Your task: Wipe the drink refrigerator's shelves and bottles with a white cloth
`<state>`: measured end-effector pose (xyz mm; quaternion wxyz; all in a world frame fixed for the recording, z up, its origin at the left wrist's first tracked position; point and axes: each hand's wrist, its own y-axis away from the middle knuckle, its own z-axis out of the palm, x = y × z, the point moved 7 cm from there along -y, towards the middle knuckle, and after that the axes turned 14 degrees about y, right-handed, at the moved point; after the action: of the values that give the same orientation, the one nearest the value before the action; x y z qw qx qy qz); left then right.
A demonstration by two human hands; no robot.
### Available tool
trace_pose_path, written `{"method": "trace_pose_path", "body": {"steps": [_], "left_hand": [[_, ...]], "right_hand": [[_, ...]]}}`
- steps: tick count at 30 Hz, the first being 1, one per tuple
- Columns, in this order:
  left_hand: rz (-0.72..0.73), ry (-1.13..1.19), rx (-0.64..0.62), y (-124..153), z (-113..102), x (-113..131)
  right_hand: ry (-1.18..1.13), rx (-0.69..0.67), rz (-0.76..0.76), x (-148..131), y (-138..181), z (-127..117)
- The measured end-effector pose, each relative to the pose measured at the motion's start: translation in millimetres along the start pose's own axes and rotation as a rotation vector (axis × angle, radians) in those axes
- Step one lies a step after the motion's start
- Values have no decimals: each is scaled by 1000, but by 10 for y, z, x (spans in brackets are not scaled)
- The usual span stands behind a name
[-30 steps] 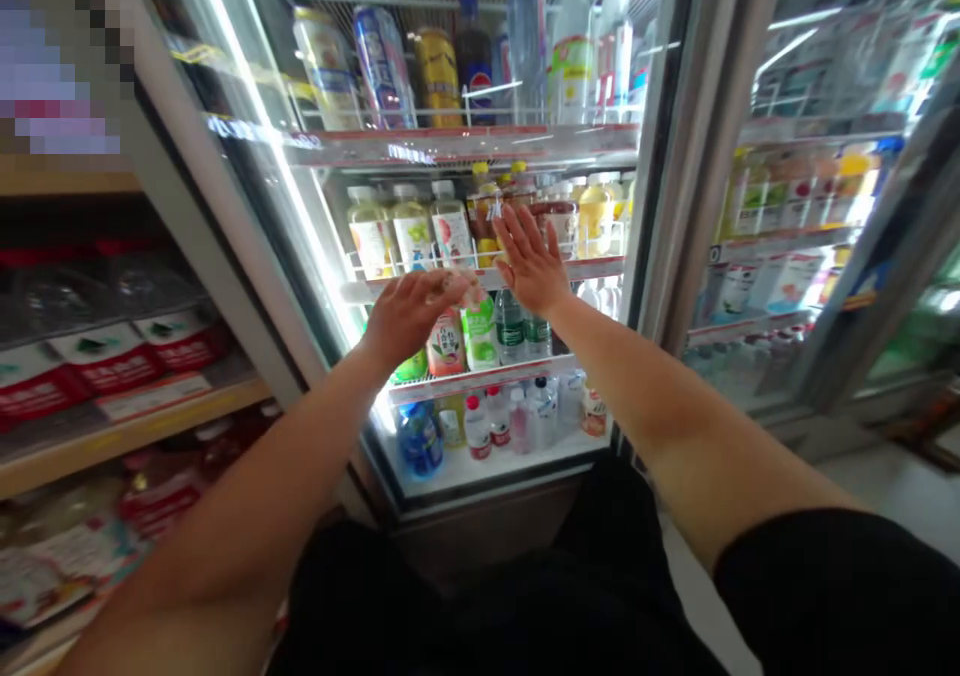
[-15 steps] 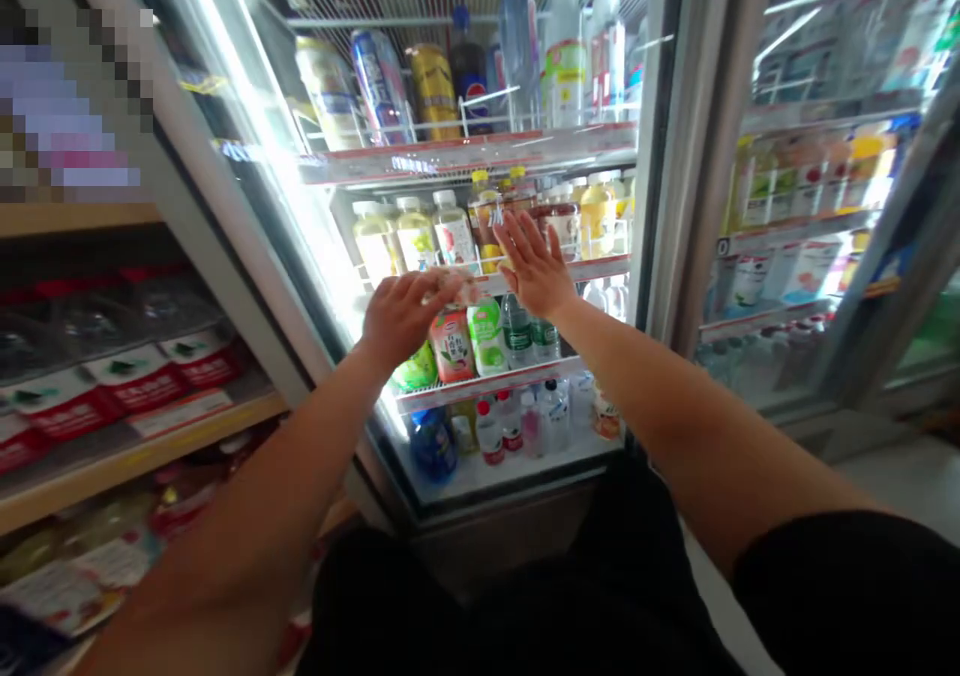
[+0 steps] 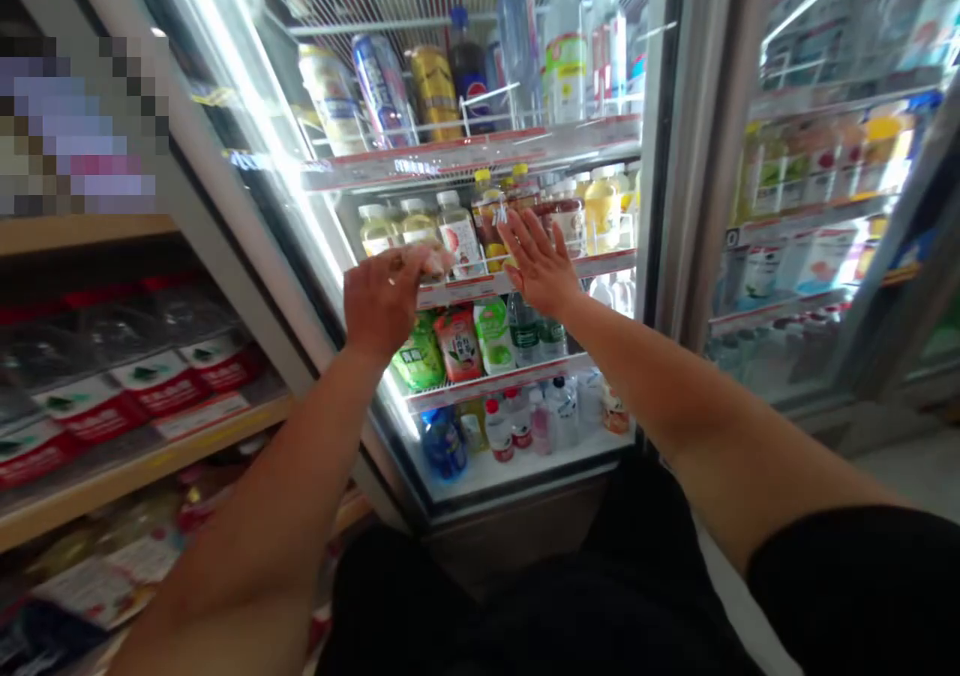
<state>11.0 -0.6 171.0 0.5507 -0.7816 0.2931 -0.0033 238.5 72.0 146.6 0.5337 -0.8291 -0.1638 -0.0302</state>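
Note:
My left hand (image 3: 381, 301) is closed round a small crumpled wad of pale cloth or tissue (image 3: 433, 259), blurred at its edges. The wad is up against the glass door (image 3: 480, 471) of a lit drinks cooler, in front of the middle shelf. With fingers stretched and slightly apart, my right hand (image 3: 546, 268) lies flat against the same glass, further right, and holds nothing. Behind the glass, a white-capped bottle (image 3: 457, 231) shows between my hands. Below them stand a pink-red bottle (image 3: 457, 341) and a green-and-white bottle (image 3: 494, 336).
To the left, a wooden-edged shelf (image 3: 150, 456) carries several red-labelled packs of bottles (image 3: 161, 391). A metal door frame (image 3: 694, 196) separates this cooler from another glazed one with drinks (image 3: 795, 171) on the right. Cans (image 3: 433, 91) and tall bottles fill the upper shelf.
My left hand has moved left and slightly up across the glass with the wad. My right hand stays flat on the door. The view has shifted slightly.

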Motion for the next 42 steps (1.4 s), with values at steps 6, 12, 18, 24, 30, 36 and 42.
{"method": "trace_pose_path", "body": {"steps": [6,12,18,24,30,36,42], "left_hand": [[48,32,-51,187,136,199],[283,7,-144,229,208,362],[19,41,61,84,118,173],[285,140,-241,276,390,502],[-5,120,84,-48,106,156],[108,276,-115,156,432,522],[-164,526,120,59,436,331]], "right_hand": [[-23,8,-5,2,-3,-15],[-18,-17,-4,-20,-5,-46],[-22,0,-10,-7,-5,-25],[-38,29,-9,-7,4,-18],[-101,65,-14,-13,17,-56],[-188,227,-138,-242,98,-480],[-203,208,-466,-706,317,-427]]}}
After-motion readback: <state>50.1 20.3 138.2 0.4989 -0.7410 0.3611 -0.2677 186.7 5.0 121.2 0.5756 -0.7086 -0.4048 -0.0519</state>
